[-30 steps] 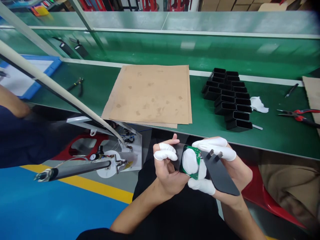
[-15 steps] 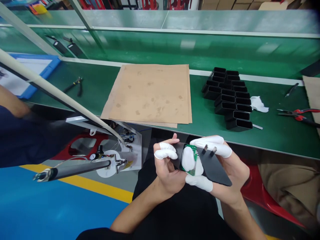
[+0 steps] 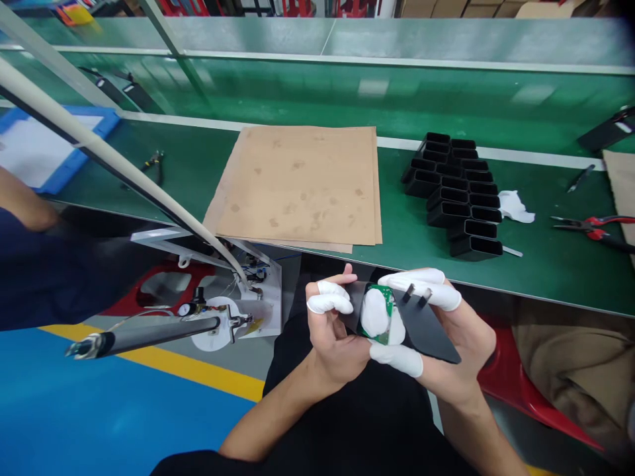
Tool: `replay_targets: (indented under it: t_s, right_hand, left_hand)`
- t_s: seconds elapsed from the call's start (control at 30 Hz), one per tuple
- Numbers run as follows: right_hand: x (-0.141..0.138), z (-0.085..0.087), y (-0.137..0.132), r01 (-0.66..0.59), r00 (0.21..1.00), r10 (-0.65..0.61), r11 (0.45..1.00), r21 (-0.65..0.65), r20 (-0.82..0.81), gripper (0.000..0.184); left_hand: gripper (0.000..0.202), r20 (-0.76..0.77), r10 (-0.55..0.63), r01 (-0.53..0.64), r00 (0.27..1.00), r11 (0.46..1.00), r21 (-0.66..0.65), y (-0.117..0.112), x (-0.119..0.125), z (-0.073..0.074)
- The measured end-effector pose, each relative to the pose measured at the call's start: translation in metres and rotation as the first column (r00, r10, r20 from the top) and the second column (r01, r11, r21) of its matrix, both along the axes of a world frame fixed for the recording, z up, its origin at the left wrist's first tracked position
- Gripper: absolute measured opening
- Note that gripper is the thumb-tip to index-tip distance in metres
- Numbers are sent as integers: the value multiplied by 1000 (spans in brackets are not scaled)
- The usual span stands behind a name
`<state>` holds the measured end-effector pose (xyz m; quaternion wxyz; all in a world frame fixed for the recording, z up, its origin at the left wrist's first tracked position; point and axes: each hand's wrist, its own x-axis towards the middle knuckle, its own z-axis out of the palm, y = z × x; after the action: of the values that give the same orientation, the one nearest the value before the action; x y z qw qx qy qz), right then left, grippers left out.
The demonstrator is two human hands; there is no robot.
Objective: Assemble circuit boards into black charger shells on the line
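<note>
Over my lap, below the table's front edge, both hands wear white finger cots and close on one assembly. My left hand (image 3: 333, 334) grips a black housing (image 3: 354, 306) from the left, thumb pressed on the green circuit board (image 3: 386, 318) sticking out of it. My right hand (image 3: 449, 344) holds a flat black cover with two metal plug prongs (image 3: 426, 328) joined to the board. On the green table (image 3: 546, 264) stands a cluster of several empty black housings (image 3: 459, 198).
Brown cardboard sheets (image 3: 297, 185) lie mid-table. Red-handled pliers (image 3: 592, 228), tweezers (image 3: 579, 178) and a white cloth (image 3: 513, 206) sit right; black cutters (image 3: 151, 165) and a blue tray (image 3: 44, 142) sit left. A person's sleeve (image 3: 54, 264) and a pneumatic fixture (image 3: 198, 317) are left of me.
The hands and the assembly have shifted slightly left and up; the black cover has tilted a little. The grip is unchanged.
</note>
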<state>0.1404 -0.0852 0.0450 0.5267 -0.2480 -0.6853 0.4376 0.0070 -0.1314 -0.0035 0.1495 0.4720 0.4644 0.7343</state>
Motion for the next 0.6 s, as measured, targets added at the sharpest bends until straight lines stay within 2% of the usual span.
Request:
replay_targets:
  t_s: [0.17, 0.6]
  right_hand:
    - [-1, 0, 0, 22, 1000, -22, 1000, -2, -6, 69]
    - [-4, 3, 0, 21, 1000, -21, 1000, 4, -2, 70]
  left_hand:
    - [47, 18, -2, 2, 1000, 1000, -18, -1, 0, -5]
    - [42, -17, 28, -28, 999, 999, -16, 2, -1, -1]
